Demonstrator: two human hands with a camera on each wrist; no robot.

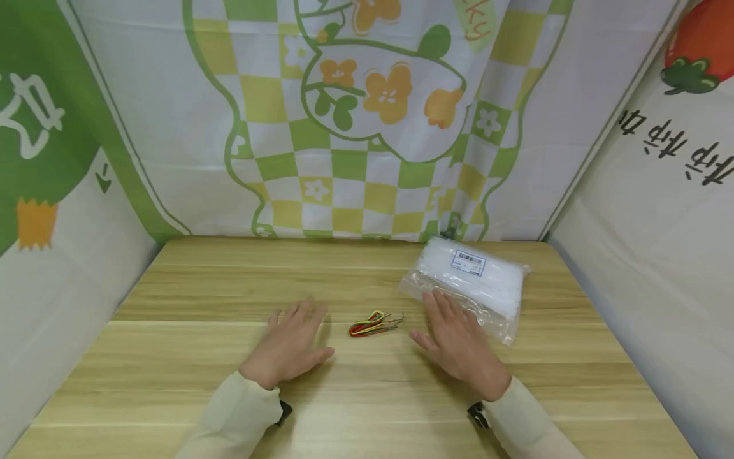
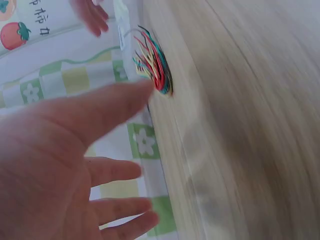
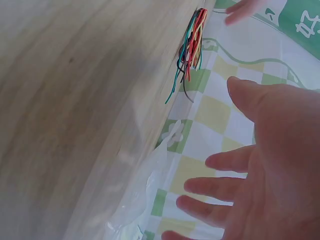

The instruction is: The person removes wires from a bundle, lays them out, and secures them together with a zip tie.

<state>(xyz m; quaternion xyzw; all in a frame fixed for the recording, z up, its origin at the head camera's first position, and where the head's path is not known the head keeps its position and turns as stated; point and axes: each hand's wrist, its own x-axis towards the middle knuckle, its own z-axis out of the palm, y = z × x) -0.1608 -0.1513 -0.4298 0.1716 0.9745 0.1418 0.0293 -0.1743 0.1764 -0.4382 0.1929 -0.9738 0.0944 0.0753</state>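
A small folded bundle of thin coloured wires [image 1: 373, 326], red, yellow, green and black, lies on the wooden table between the two hands. To its left is my left hand [image 1: 291, 344], palm down with the fingers spread, holding nothing. My right hand [image 1: 459, 341] is on the other side, fingers extended and likewise holding nothing. Just beyond the right fingertips lies a clear plastic bag [image 1: 476, 277] with white contents and a barcode label; the hand hides part of its near edge. Both wrist views show the wires [image 2: 159, 70] apart from the right hand [image 3: 280, 150].
The wooden table [image 1: 172, 299] ends at a patterned curtain [image 1: 355, 185] at the back. White printed cloth walls stand on the left [image 1: 74, 255] and right [image 1: 648, 210]. Black straps [image 1: 479, 415] sit at the wrists by the pale sleeves.
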